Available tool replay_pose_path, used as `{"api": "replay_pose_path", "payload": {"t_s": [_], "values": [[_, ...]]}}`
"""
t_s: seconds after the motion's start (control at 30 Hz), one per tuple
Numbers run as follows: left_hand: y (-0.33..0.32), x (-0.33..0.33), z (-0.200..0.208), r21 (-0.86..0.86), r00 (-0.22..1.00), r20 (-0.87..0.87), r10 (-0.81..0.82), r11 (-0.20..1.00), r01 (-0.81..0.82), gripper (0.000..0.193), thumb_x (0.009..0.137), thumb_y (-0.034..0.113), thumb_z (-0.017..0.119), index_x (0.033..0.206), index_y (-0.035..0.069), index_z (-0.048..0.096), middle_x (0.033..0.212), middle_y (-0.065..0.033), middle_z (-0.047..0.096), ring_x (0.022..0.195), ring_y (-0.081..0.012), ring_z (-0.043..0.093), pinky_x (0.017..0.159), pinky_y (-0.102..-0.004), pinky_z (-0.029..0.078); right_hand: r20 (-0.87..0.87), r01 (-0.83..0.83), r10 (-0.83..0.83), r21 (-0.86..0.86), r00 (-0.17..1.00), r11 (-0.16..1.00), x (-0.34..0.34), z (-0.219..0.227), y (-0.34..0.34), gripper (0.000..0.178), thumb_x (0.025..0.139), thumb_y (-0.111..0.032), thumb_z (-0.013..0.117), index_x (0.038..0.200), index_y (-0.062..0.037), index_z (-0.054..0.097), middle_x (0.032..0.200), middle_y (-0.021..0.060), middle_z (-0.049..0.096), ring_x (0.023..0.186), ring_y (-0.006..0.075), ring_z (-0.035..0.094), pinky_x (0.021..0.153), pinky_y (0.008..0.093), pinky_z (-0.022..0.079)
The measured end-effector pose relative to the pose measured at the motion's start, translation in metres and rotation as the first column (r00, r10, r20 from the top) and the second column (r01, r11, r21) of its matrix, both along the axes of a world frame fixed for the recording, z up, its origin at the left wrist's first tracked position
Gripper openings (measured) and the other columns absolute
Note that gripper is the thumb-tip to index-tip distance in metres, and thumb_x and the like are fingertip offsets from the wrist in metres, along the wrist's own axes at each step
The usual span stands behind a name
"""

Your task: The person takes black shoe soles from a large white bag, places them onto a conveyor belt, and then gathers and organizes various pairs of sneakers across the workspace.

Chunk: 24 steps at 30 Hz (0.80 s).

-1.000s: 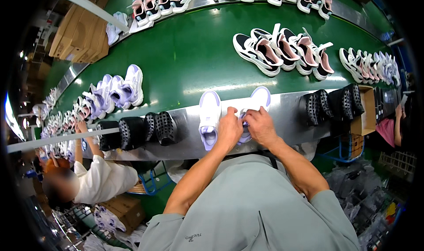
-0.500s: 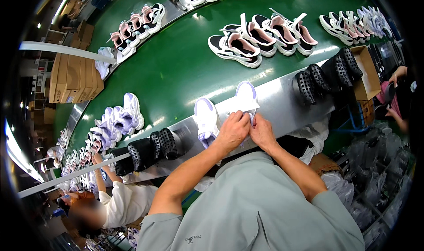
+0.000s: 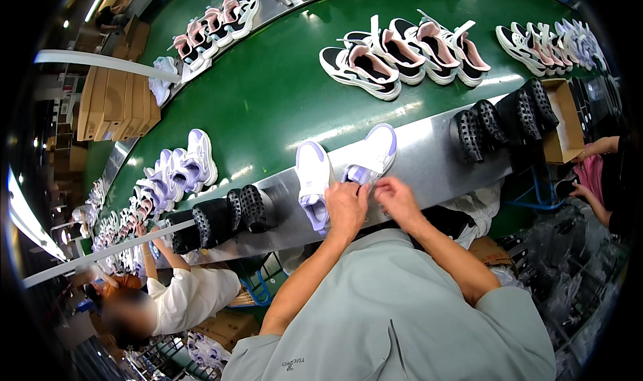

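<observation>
Two white sneakers with lavender toes and collars rest in front of me on the metal ledge. The left sneaker (image 3: 313,171) stands by itself, its opening toward me. My left hand (image 3: 346,207) grips the right sneaker (image 3: 376,148) near its opening, fingers closed at the heel side; the hand hides part of the heel. My right hand (image 3: 396,199) is just right of that heel, its fingers curled near the collar. Whether it touches the shoe or pinches something small cannot be made out.
Black studded shoe forms (image 3: 249,208) stand left on the ledge (image 3: 429,154), and more forms (image 3: 469,136) right beside an open carton (image 3: 562,123). Black-and-white sneakers (image 3: 362,73) and lavender ones (image 3: 199,158) line the green belt (image 3: 268,99). Co-workers are at both sides.
The right sneaker has turned, its toe now pointing further right. A white flap over its opening is now lowered. My left hand has shifted slightly nearer me, my right hand slightly right.
</observation>
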State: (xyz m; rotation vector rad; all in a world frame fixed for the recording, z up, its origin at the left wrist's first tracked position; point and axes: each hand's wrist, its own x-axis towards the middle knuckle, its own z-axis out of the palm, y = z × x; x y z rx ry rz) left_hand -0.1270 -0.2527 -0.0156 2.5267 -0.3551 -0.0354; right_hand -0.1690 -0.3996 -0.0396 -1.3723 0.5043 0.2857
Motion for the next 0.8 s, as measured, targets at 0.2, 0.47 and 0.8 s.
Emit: {"api": "replay_pose_path", "payload": {"t_s": [0.2, 0.47, 0.8], "values": [[0.004, 0.004, 0.005, -0.041, 0.99, -0.137, 0.031, 0.998, -0.037, 0.033, 0.09, 0.027, 0.068, 0.069, 0.001, 0.068, 0.073, -0.0168, 0.066, 0.077, -0.0363, 0.058, 0.075, -0.0489, 0.04, -0.06, 0.084, -0.074, 0.202, 0.995, 0.976, 0.055, 0.049, -0.021, 0.026, 0.097, -0.028, 0.065, 0.091, -0.003, 0.063, 0.075, -0.0001, 0.055, 0.059, 0.0055, 0.046, 0.045, 0.0214, 0.034], [0.002, 0.006, 0.004, -0.117, 0.981, -0.183, 0.061, 0.99, -0.083, 0.035, 0.09, 0.026, 0.068, 0.069, -0.002, 0.066, 0.069, -0.0196, 0.063, 0.072, -0.0365, 0.056, 0.069, -0.0488, 0.042, -0.163, -0.059, 0.111, 0.296, 0.98, 0.953, 0.07, 0.051, -0.026, 0.015, 0.095, -0.017, 0.065, 0.088, -0.0041, 0.063, 0.074, -0.0003, 0.055, 0.057, 0.0054, 0.044, 0.042, 0.0212, 0.029], [0.002, 0.005, -0.001, -0.237, 0.92, -0.343, 0.189, 0.93, -0.28, 0.038, 0.091, 0.028, 0.067, 0.071, -0.004, 0.063, 0.066, -0.0235, 0.057, 0.066, -0.0387, 0.052, 0.065, -0.0494, 0.04, 0.034, -0.079, 0.081, -0.049, 0.996, 0.996, 0.029, -0.002, -0.015, 0.019, 0.096, -0.017, 0.064, 0.088, 0.0014, 0.064, 0.073, 0.0005, 0.06, 0.065, 0.0104, 0.053, 0.057, 0.0283, 0.043]]}}
